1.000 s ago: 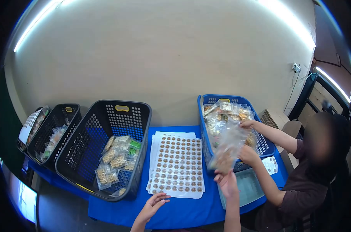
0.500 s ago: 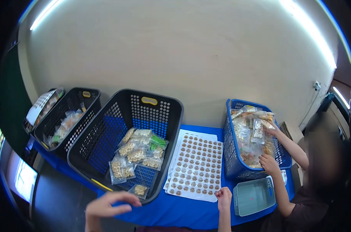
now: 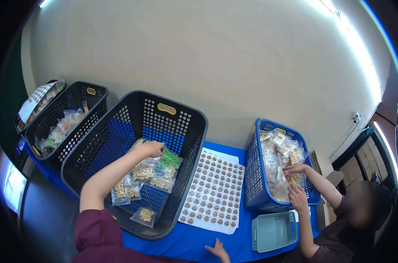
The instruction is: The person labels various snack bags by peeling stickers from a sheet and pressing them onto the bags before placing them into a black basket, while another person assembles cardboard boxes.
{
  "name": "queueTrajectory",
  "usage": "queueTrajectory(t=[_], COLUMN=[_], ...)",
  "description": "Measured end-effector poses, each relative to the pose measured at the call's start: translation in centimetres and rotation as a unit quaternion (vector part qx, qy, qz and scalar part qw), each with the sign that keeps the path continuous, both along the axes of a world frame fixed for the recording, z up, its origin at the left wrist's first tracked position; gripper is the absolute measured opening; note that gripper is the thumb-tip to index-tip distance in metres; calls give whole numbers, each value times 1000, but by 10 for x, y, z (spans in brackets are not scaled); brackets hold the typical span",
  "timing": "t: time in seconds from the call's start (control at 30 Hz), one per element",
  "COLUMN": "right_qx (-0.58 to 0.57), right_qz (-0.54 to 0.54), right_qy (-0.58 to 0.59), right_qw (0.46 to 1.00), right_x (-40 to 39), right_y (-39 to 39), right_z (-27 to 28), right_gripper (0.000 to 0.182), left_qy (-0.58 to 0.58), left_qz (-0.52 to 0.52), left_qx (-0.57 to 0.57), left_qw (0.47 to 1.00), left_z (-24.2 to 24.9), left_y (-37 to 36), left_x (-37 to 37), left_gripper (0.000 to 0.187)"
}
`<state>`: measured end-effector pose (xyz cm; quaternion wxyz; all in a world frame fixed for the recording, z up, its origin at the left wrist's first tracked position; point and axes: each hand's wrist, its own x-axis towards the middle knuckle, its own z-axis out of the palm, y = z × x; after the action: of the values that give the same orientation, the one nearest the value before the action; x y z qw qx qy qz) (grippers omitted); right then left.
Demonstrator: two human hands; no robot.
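My left hand is inside the large black basket, above a pile of clear snack packets. Its fingers are curled closed, and whatever they may hold is hidden. One packet of pale snacks lies apart near the basket's front. My right hand is low in front of the sheets of round stickers. Its thumb and a finger are spread, with nothing visible between them.
Smaller black baskets with packets stand at left. At right, a co-worker's hands handle packets in a blue basket. A translucent tray sits on the blue cloth. A wall rises behind.
My left hand has gone from the black basket's front edge up and into it, over the packets, its fingers curling. My right hand has drawn back from the sticker sheets and opened.
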<state>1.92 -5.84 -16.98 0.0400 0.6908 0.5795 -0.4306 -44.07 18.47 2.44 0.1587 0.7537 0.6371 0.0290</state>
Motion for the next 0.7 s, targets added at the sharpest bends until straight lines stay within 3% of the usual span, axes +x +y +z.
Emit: queueTrajectory(t=[0.17,0.23,0.3,0.37,0.43,0.53,0.57,0.7], right_qx=[-25,-35,-42,-49,-84,-133,-152,-166], right_qz=[-9,-6,-3,1,-19,-11,-2,-11], right_qy=[-35,-39,-46,-52,-52,-66,-69,22], right_qw=[999,999,998,997,995,989,986,986], right_x=[-9,-13,-14,-17,-23,-31,-32,-12], right_y=[-13,-14,-12,-13,-11,9,10,11], right_z=[-73,-68,-62,-65,-61,-17,-4,-44], right_gripper=[103,103,106,110,114,118,119,123], left_qy=[73,116,161,190,204,106,87,62], left_qz=[96,100,72,88,78,127,132,109], left_qx=[-83,-163,-242,-198,-193,-200,-79,51], left_qw=[989,975,954,957,957,966,984,991], left_z=[-143,-154,-126,-178,-166,-177,-154,-59], left_y=[59,49,15,27,24,48,37,14], left_x=[-42,-31,-7,-19,-20,-41,-42,-43], left_gripper=[32,35,49,58,70,63,52,39])
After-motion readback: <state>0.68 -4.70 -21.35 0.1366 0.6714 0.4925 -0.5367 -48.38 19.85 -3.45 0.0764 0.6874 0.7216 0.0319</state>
